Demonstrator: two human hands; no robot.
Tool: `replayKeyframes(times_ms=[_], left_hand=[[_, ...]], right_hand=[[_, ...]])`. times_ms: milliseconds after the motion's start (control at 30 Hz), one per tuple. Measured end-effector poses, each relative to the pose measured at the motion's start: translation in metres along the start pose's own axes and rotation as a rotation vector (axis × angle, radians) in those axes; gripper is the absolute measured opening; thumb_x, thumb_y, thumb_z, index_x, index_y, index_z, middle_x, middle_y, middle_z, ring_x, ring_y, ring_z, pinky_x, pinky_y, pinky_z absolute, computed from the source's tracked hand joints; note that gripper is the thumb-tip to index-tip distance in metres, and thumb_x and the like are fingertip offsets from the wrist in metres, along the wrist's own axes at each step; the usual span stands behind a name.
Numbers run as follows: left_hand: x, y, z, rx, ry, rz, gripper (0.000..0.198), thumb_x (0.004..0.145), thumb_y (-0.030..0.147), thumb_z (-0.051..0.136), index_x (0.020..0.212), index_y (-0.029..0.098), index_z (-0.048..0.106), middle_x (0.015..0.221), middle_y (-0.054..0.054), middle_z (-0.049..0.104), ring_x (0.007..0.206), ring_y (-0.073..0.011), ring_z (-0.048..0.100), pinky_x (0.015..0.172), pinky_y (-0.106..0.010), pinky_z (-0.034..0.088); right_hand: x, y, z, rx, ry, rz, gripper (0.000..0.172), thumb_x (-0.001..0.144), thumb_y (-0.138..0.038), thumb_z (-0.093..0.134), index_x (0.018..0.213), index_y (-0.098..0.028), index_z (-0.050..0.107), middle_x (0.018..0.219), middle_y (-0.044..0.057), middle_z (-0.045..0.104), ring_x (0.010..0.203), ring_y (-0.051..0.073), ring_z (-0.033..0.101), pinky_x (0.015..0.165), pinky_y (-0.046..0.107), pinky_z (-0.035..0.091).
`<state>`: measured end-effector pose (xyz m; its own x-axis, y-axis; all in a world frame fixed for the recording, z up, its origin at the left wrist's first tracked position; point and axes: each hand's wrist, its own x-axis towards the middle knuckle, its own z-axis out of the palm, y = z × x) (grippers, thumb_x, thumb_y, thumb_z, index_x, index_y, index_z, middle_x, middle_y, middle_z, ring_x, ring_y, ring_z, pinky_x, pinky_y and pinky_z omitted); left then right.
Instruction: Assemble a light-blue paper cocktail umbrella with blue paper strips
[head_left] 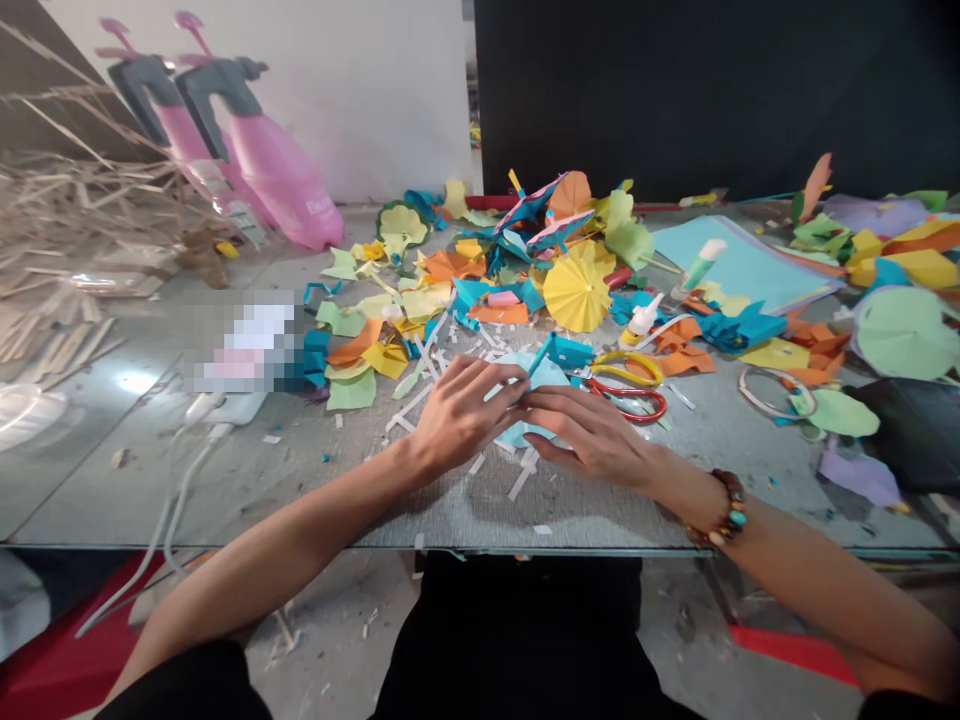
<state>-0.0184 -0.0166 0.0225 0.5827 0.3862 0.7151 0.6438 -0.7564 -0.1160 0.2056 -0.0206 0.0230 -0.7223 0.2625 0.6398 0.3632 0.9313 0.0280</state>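
Note:
Both hands meet above the grey table, around a thin rolled tube of blue paper (543, 354) that tilts up and to the right. My left hand (466, 408) is closed, its fingertips pinching the tube's lower end. From the other side, my right hand (600, 432) brings its fingers together on that same end, which they partly hide. Light blue paper (553, 374) lies under the hands, among white paper strips (429, 362). Just right of the fingers are red-handled scissors (637, 404) and yellow-handled scissors (628, 366).
Coloured paper scraps and a yellow pleated paper disc (577, 288) cover the middle. A small glue bottle (643, 320) and a glue stick (703, 266) stand behind the scissors. At left are a phone (251, 345) with white cables, pink spray bottles (281, 180) and wooden strips (67, 345).

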Motion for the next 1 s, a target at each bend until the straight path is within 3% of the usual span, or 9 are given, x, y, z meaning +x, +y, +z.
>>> replayKeyframes(times_ms=[233, 567, 833, 933, 1000], left_hand=[[-0.001, -0.002, 0.001, -0.036, 0.016, -0.036, 0.017, 0.093, 0.026, 0.070, 0.109, 0.020, 0.065, 0.107, -0.003, 0.074, 0.090, -0.0178, 0.069, 0.079, -0.034, 0.049], [-0.003, -0.003, 0.001, -0.072, 0.004, -0.080, 0.016, 0.092, 0.022, 0.069, 0.108, 0.019, 0.067, 0.109, -0.006, 0.074, 0.095, -0.0193, 0.069, 0.082, -0.035, 0.049], [-0.003, 0.000, 0.000, -0.060, -0.023, -0.058, 0.017, 0.092, 0.022, 0.068, 0.109, 0.019, 0.067, 0.110, -0.006, 0.073, 0.092, -0.0199, 0.068, 0.079, -0.035, 0.048], [-0.003, 0.000, 0.001, -0.087, -0.026, -0.068, 0.021, 0.091, 0.021, 0.069, 0.112, 0.017, 0.067, 0.110, -0.007, 0.072, 0.093, -0.0202, 0.067, 0.079, -0.035, 0.048], [-0.003, -0.001, 0.002, -0.122, -0.011, -0.093, 0.021, 0.092, 0.021, 0.069, 0.113, 0.019, 0.067, 0.109, -0.007, 0.071, 0.095, -0.0201, 0.066, 0.080, -0.035, 0.049]], right_hand=[[-0.005, 0.003, 0.002, -0.016, 0.065, -0.003, 0.029, 0.096, -0.017, 0.061, 0.124, -0.018, 0.056, 0.119, 0.013, 0.073, 0.113, 0.025, 0.071, 0.090, 0.038, 0.063], [-0.007, 0.005, 0.001, -0.091, 0.010, -0.066, 0.039, 0.095, -0.014, 0.061, 0.134, -0.016, 0.056, 0.131, 0.013, 0.070, 0.124, 0.024, 0.066, 0.098, 0.038, 0.060], [-0.009, 0.004, -0.003, -0.348, -0.101, -0.163, 0.032, 0.097, -0.017, 0.060, 0.129, -0.020, 0.061, 0.130, 0.009, 0.071, 0.115, 0.024, 0.066, 0.087, 0.038, 0.058], [-0.010, 0.002, -0.002, -0.313, -0.119, -0.158, 0.031, 0.098, -0.017, 0.059, 0.128, -0.022, 0.061, 0.131, 0.008, 0.070, 0.117, 0.025, 0.065, 0.089, 0.039, 0.058], [-0.010, 0.002, 0.000, -0.186, -0.059, -0.088, 0.031, 0.097, -0.014, 0.058, 0.127, -0.021, 0.059, 0.128, 0.011, 0.070, 0.117, 0.025, 0.066, 0.090, 0.039, 0.058]])
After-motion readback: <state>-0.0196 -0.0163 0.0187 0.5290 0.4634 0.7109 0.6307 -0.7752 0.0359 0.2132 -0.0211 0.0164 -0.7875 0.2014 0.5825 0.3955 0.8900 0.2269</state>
